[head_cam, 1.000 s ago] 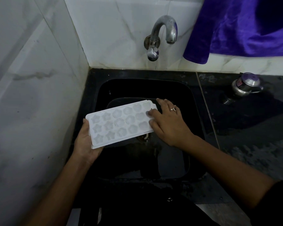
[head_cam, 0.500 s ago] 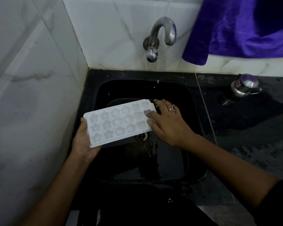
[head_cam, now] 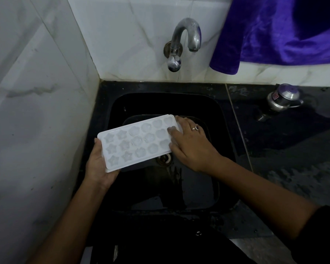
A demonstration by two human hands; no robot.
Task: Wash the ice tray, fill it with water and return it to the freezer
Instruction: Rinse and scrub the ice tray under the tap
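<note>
Head view. Tray (head_cam: pixel 139 142), moulds upward, held above sink (head_cam: pixel 160 103), nearer than tap (head_cam: pixel 185 39). Left hand (head_cam: pixel 98 166) grips its near-left end from beneath; right hand (head_cam: pixel 192 147) rests straight-fingered on its far-right end. Pot (head_cam: pixel 283 98), far right: red label unreadable. Wall close on left.

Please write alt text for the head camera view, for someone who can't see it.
Two hands hold a white ice tray over a black sink: the left hand grips its left end, the right hand rests on its right end. Above, a metal tap shows no running water; a purple cloth hangs at upper right.
</note>
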